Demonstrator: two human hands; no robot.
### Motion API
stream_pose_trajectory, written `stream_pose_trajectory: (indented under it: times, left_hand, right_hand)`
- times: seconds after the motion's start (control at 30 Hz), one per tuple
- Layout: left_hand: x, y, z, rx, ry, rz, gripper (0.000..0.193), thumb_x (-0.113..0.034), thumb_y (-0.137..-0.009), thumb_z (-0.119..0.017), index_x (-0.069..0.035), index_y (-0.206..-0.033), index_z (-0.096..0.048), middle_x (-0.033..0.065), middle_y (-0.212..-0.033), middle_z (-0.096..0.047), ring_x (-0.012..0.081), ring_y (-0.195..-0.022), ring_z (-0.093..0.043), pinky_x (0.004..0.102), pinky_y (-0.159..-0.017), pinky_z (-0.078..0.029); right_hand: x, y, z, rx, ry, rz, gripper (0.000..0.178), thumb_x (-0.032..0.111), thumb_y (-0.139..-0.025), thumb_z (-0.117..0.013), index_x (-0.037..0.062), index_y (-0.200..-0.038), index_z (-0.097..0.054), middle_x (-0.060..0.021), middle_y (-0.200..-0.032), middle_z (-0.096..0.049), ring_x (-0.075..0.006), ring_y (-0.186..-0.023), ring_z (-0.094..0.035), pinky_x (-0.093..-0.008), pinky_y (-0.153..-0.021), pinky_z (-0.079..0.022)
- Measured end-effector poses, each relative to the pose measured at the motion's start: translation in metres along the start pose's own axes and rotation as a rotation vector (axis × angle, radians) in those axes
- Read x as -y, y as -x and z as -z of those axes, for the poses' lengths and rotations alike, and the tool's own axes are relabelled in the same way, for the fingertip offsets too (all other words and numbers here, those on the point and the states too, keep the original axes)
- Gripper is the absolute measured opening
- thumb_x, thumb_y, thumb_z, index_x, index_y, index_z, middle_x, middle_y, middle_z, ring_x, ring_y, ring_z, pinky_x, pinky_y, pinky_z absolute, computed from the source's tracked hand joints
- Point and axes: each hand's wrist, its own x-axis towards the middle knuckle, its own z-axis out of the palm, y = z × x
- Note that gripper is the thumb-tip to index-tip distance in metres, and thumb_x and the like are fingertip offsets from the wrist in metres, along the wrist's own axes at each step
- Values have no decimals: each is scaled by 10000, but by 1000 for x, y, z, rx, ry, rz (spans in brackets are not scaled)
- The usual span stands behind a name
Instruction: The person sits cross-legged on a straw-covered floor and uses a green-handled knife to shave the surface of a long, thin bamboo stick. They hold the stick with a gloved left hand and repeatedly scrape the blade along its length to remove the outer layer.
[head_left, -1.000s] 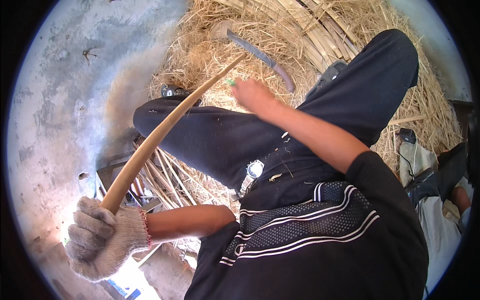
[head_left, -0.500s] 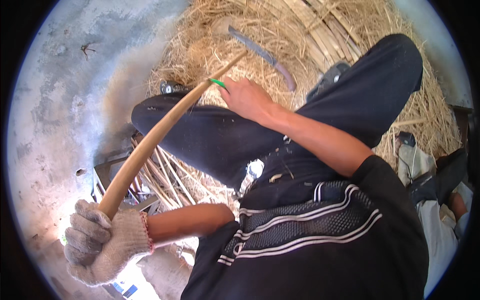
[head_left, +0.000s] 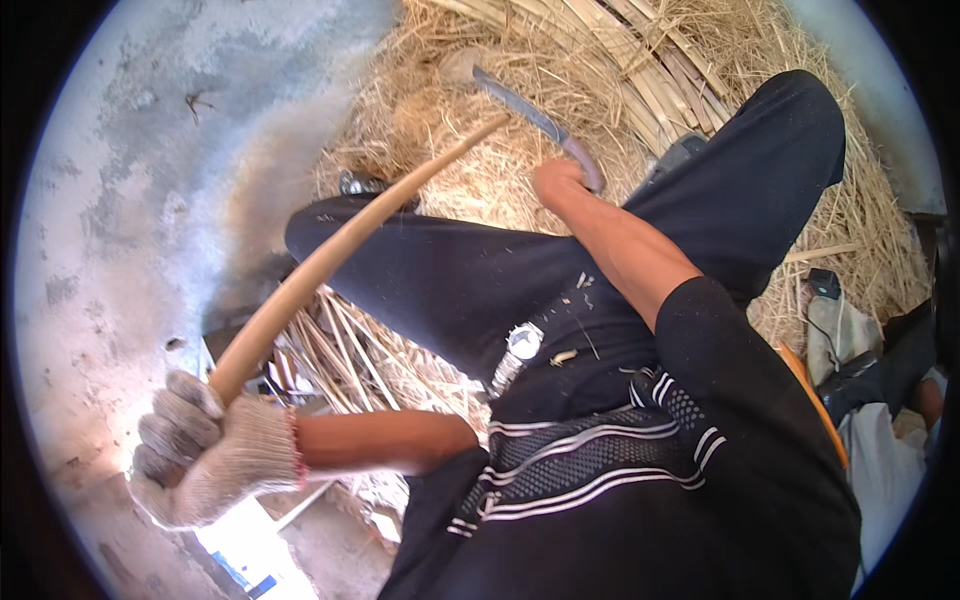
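My left hand (head_left: 205, 450), in a grey-white knitted glove, is closed round the thick near end of a long, smooth, tan wooden pole (head_left: 300, 285). The pole slants up to the right across my left leg and tapers toward its far tip. Beyond my lap, a machete with a dark curved blade (head_left: 520, 105) and a brownish handle (head_left: 583, 165) lies on the straw. My bare right hand (head_left: 560, 183) is right beside that handle. Its fingers are bent out of sight, so whether they touch the handle or hold anything is hidden.
Straw (head_left: 430, 130) covers the ground, with long split strips (head_left: 640, 60) at the far right. Thin sticks (head_left: 335, 350) lie beyond my left forearm. A metal-banded wristwatch (head_left: 522, 342) rests on my lap. A stained wall (head_left: 130, 220) stands left. Part of another person (head_left: 890, 450) shows at right.
My right hand has left the pole and moved right, down beside the machete handle. The green object it had at the pole is out of sight. My left hand keeps its grip.
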Motion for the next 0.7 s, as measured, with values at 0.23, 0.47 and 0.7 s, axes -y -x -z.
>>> stream_pose_trajectory:
  times: [0.23,0.47,0.7]
  left_hand:
    - [-3,10,12,196,-18,-43,468,-269,-916,-408,-215,-481,-244,-49,-370,-248,67,-262,-224,229,-271,-285]
    - [-2,-10,39,723,505,179,442,-274,-901,-410,-212,-490,-261,-54,-375,-309,41,-266,-294,217,-269,-384]
    - [8,-25,47,696,441,145,445,-263,-895,-412,-211,-484,-250,-43,-380,-283,77,-278,-276,272,-274,-318]
  right_hand:
    - [-3,10,7,-168,-536,4,296,181,-966,-470,35,-1186,-604,-188,-939,-698,-303,-861,-703,-418,-659,-566]
    - [74,172,77,-479,-620,581,240,264,-976,-506,25,-985,-525,-232,-609,-602,-417,-592,-644,-491,-539,-522]
    - [92,158,72,-578,-404,529,161,145,-924,-549,13,-1015,-563,-181,-563,-597,-383,-527,-636,-473,-503,-532]
